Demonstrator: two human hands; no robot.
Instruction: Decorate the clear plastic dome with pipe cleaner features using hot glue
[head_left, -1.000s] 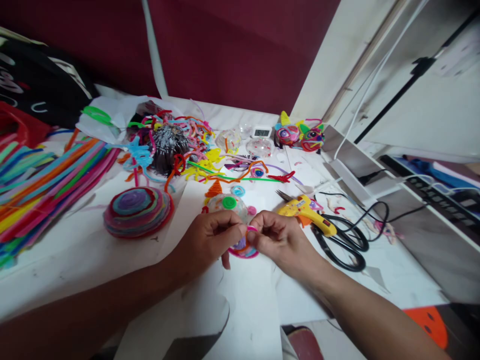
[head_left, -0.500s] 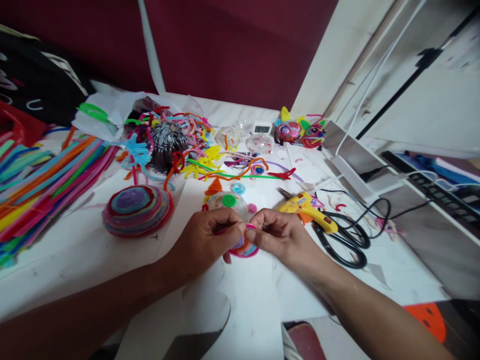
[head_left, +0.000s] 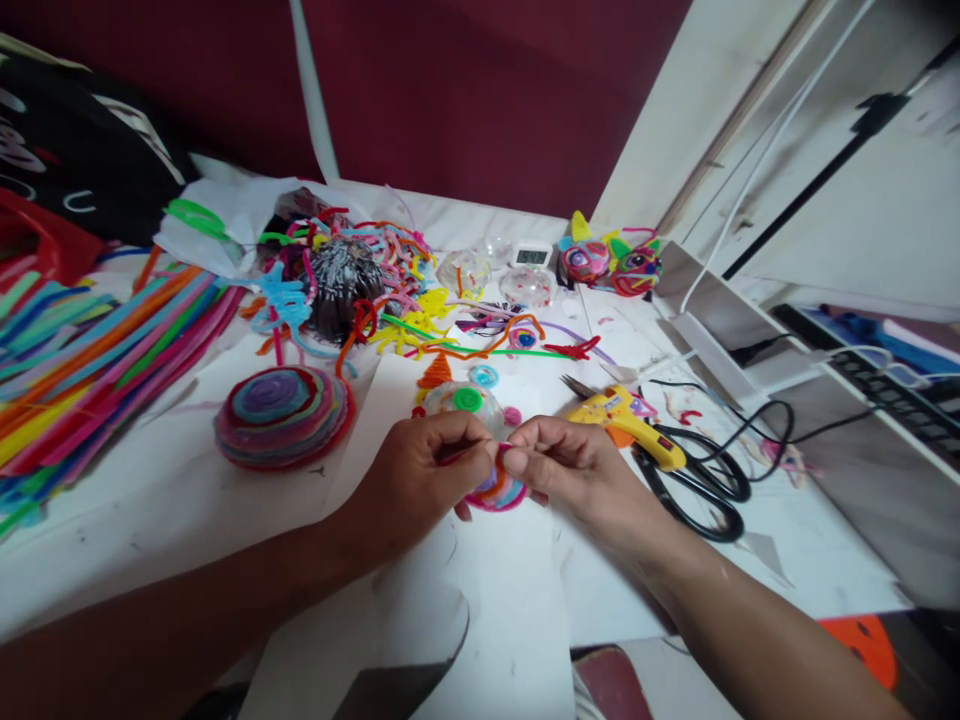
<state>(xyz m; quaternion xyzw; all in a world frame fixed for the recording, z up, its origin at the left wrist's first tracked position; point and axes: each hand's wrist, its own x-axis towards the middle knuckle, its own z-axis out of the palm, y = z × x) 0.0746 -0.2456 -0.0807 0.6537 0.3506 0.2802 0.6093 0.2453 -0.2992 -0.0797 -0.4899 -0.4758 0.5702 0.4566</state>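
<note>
Both my left hand [head_left: 435,470] and my right hand [head_left: 566,465] pinch a small round coil of pipe cleaners [head_left: 496,492], striped pink, orange, blue and purple. The fingertips nearly meet at its upper edge and hide part of it. Just beyond the hands sits a clear dome [head_left: 491,408] with a green coiled disc [head_left: 468,400] on top. Around it lie an orange cone-shaped coil [head_left: 435,371], a light blue coil [head_left: 484,376] and a pink coil [head_left: 512,415]. White paper [head_left: 510,600] lies under the hands.
Left stands a large multicoloured coiled dome [head_left: 285,415] near a bundle of pipe cleaners [head_left: 112,370]. A yellow glue gun [head_left: 630,425] lies over black-handled scissors [head_left: 697,490] at right. Behind are tangled pipe cleaners [head_left: 405,250], a small digital clock [head_left: 531,256] and two decorated figures [head_left: 611,262].
The whole view has shifted slightly, so things appear a little farther right. Both hands keep their pinch on the striped coil, with only a slight change in finger position.
</note>
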